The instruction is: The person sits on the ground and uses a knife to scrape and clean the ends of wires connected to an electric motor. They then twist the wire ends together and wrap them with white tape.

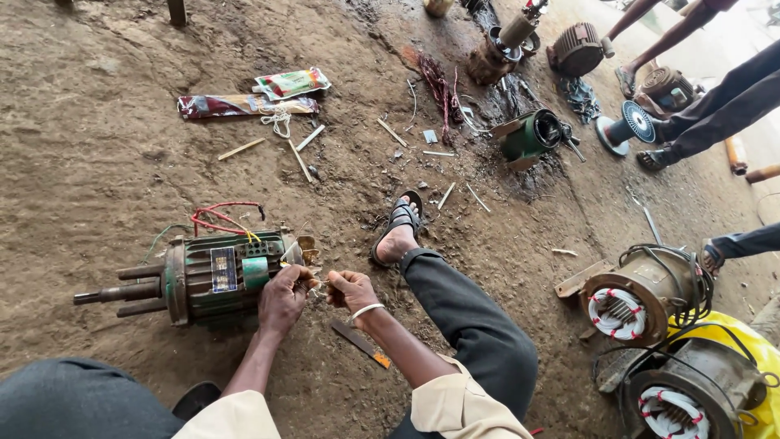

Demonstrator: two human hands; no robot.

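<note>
A green electric motor (pixel 207 276) lies on its side on the dirt floor, shaft pointing left, with red, green and yellow wires (pixel 221 218) coming out of its top. My left hand (pixel 284 299) rests against the motor's open right end, fingers pinched on the winding wires there. My right hand (pixel 351 290) is just to the right of it, fingers closed on the other end of a thin wire or strip stretched between both hands. A white bangle circles my right wrist.
A flat blade with an orange handle (pixel 361 342) lies under my right forearm. Two open stators (pixel 642 297) stand at right. Another green motor (pixel 532 136), sticks, plastic wrappers (pixel 248 104) and other people's legs (pixel 715 106) fill the far side.
</note>
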